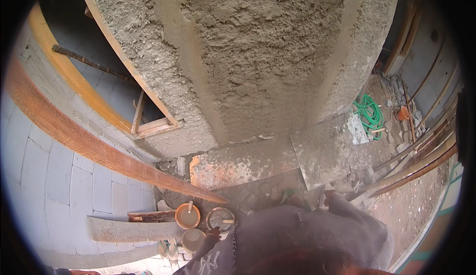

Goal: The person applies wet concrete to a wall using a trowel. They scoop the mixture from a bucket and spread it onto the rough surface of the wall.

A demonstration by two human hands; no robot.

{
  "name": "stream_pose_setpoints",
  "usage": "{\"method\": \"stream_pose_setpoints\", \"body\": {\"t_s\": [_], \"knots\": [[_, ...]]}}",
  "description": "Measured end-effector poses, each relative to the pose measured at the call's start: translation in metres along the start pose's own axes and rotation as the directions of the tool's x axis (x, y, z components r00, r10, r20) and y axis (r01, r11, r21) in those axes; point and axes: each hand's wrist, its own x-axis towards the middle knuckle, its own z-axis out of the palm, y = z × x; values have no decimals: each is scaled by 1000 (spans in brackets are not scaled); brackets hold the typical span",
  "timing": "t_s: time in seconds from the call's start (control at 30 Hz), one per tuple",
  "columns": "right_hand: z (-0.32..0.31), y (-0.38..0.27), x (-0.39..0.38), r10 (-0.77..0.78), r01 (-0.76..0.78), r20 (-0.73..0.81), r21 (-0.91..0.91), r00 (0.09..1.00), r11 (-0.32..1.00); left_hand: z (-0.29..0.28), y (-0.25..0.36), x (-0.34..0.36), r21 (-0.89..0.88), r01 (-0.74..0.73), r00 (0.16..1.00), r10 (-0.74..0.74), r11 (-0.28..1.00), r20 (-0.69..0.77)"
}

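My left hand point(213, 233) hangs low at the left of my grey shirt, its fingers loosely apart, with nothing visible in it. Close by are a dark round basin point(216, 214) with a pale handle in it, and a bucket point(193, 240) of greyish material. An orange bucket point(196, 224) of grey liquid, with a light-handled tool standing in it, is just beyond. On the other side, my right hand point(328, 195) shows small and dark near the boards at the wall's foot; its fingers are too indistinct to read. Ahead rises a wall of rough wet plaster point(267, 52) with smoother vertical bands.
Mortar-spattered boards point(248, 163) lie along the wall's foot. A long reddish plank point(99, 141) crosses the left side, by a wooden-framed opening. At the right are a coiled green hose point(369, 114), a small orange bucket point(403, 113), rubble and long timbers point(421, 168).
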Motion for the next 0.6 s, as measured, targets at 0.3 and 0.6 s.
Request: {"method": "stream_pose_setpoints", "body": {"t_s": [0.3,0.6], "knots": [[127,16,67,-144,172,-144,206,979,963,-8,-14,33,-332,437,898,-425,836,111],[91,-49,33,-33,-8,282,141,959,990,116,-24,12,-372,436,895,-353,819,273]]}}
